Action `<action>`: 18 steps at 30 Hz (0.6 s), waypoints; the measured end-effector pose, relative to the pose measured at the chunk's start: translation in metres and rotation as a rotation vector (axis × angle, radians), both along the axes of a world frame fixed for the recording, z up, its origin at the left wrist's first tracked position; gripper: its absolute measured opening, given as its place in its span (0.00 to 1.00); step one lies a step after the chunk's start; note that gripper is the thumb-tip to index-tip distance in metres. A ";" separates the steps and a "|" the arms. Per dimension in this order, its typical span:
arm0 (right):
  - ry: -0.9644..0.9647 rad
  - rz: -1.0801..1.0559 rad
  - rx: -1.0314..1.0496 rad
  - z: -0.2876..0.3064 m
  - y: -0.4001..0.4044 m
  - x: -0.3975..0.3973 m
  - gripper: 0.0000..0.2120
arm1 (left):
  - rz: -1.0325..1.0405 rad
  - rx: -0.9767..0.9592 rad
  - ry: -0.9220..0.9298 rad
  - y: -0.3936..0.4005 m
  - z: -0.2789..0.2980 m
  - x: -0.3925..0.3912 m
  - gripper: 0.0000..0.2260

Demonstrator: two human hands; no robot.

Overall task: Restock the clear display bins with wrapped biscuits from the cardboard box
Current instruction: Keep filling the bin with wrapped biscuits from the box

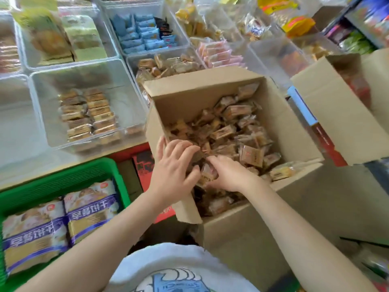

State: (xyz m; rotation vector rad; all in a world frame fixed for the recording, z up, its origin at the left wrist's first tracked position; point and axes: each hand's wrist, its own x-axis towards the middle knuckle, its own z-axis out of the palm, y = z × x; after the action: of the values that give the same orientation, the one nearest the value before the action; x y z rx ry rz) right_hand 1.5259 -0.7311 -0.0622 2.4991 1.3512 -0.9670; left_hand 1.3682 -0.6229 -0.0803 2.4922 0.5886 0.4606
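1. Right in the middle of the frame sits the cardboard box, flaps open, heaped with wrapped biscuits in clear brown-toned packets.
2. Both hands are down in the near corner of the box. The left hand has its fingers curled over a clutch of packets, and the right hand presses in from the other side, fingers curled round the same bunch. They look to be gathering a handful between them.
3. So the step in hand, by my reading, is the scoop: collecting a load inside the box, nothing lifted clear yet.
4. Left of the box, centre-left of the frame, is a clear display bin with two neat rows of similar biscuits and plenty of room around them. That looks the likely target.
5. The next move calls for a firm two-handed hold, a lift over the box wall, then a carry left to that bin without shedding slippery packets.
6. Further out: more bins of snacks across the top, and a green basket of bagged goods at lower left.
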 end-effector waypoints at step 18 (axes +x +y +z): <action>0.773 -0.482 0.729 0.086 0.060 -0.007 0.14 | 0.163 -0.958 -0.191 0.061 0.072 -0.026 0.26</action>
State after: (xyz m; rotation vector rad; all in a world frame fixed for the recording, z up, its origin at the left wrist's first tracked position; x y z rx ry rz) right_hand 1.5192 -0.6712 0.0242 3.2572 1.4947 -2.0072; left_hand 1.3426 -0.5618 -0.0086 1.4838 0.7181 0.3505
